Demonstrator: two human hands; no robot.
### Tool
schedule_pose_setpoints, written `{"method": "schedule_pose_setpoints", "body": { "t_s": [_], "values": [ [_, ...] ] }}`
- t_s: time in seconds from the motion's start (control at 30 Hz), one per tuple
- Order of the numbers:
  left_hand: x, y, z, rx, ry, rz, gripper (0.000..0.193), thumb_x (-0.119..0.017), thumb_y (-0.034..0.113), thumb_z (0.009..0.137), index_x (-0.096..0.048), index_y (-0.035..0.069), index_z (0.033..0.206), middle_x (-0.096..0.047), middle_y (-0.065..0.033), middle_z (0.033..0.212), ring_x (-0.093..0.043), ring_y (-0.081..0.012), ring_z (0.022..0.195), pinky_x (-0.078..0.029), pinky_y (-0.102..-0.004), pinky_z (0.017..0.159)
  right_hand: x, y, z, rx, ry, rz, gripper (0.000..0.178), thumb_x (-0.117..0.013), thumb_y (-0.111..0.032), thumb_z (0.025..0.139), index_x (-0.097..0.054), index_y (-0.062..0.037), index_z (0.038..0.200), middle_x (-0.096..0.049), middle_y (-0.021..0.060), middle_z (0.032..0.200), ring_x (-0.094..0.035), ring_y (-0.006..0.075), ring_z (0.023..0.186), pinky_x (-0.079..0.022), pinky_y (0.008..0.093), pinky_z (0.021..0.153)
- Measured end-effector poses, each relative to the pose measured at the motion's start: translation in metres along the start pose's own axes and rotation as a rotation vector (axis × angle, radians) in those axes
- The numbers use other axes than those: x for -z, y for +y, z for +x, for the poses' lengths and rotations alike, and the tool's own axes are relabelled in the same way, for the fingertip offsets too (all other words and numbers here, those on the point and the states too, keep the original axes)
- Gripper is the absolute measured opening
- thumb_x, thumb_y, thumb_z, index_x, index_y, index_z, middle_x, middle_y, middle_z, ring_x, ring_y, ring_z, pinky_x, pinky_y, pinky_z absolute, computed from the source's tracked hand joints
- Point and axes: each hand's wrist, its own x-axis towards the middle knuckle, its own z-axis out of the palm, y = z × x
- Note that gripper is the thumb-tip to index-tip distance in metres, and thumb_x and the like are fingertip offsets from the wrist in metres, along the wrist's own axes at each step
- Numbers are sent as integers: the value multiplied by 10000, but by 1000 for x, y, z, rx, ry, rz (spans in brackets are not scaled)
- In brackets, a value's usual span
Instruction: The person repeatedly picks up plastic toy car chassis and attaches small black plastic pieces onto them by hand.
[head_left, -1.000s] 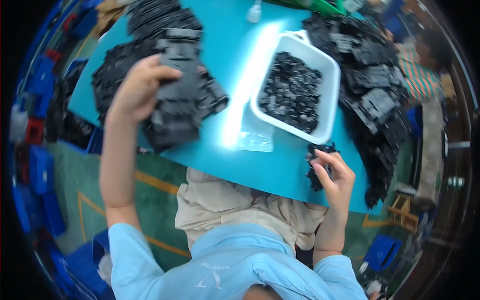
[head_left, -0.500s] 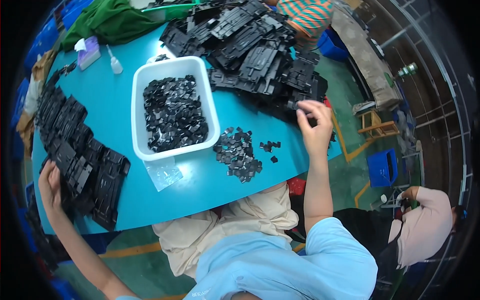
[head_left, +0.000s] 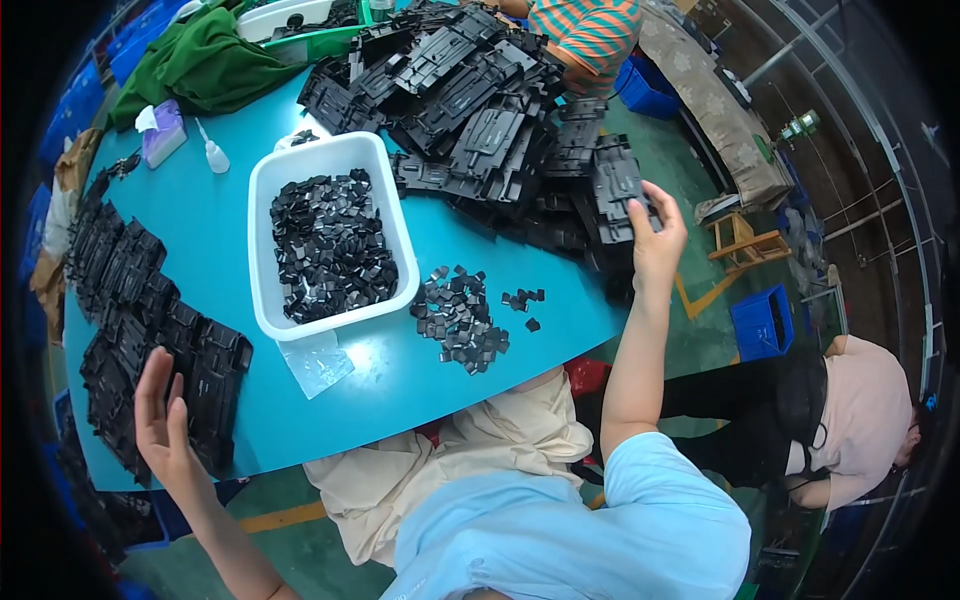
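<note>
My right hand [head_left: 659,243] grips the edge of a flat black plastic part [head_left: 617,180], thumb on one side and fingers on the other. The part is tilted up beside the right end of a large heap of similar black parts [head_left: 485,125]. On the left, my left hand [head_left: 165,425] is raised with its fingers apart and holds nothing. It is in front of a stacked row of black plastic parts [head_left: 215,385] along the table's left side. Between my hands, a white tub [head_left: 262,285] holds many small black pieces [head_left: 335,245]. More small black pieces [head_left: 460,325] lie loose beside it.
A clear plastic bag [head_left: 318,368] lies before the tub on the blue table [head_left: 400,400]. Farther back are a squeeze bottle [head_left: 216,157], a purple tissue pack [head_left: 164,138] and green cloth [head_left: 205,65]. A person in stripes [head_left: 590,40] sits across; another person [head_left: 865,410] bends at right.
My right hand has taken hold of a black plastic part and lifted it upright. My left hand has moved right and nearer, away from the stacked row. The person at right has bent lower.
</note>
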Motion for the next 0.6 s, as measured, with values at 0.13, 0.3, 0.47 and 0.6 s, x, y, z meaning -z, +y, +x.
{"method": "schedule_pose_setpoints", "body": {
  "t_s": [0.13, 0.3, 0.47, 0.6],
  "values": [
    [-26, 14, -14, 11, -120, -18, 363, -519, 38, 915, -541, -65, 1262, -570, -172, 1285, -534, -252, 1227, -404, -397, 1056, 7, -35, -17, 133, 178, 92, 292, -633, -1, 858, -608, 26, 1148, -619, 76, 1076, -576, 131, 954, -448, 268, 884],
    [-83, 18, -27, 206, -331, -255, 359, -527, 28, 917, -536, -70, 1263, -617, -168, 1177, -606, -215, 1083, -489, -342, 922, -21, -58, -67, -34, -79, 664, 382, -646, -2, 819, -554, 31, 1188, -566, 73, 1136, -542, 137, 1028, -428, 270, 922],
    [-148, 19, -39, 349, -516, -674, 562, -510, 133, 992, -271, -7, 1480, -521, -187, 1342, -555, -259, 1184, -485, -372, 944, -49, -69, -139, -184, -424, 722, 346, -733, -114, 744, -613, -27, 1057, -569, 54, 1096, -540, 142, 1020, -413, 285, 930],
    [-165, 14, -59, 499, -484, -855, 704, -590, 210, 957, -198, 18, 1510, -431, -213, 1431, -499, -319, 1255, -459, -420, 996, -61, -78, -168, -218, -852, 746, 365, -727, -81, 769, -611, -37, 1112, -570, 75, 1124, -534, 183, 1079, -392, 309, 963]
  ]
}}
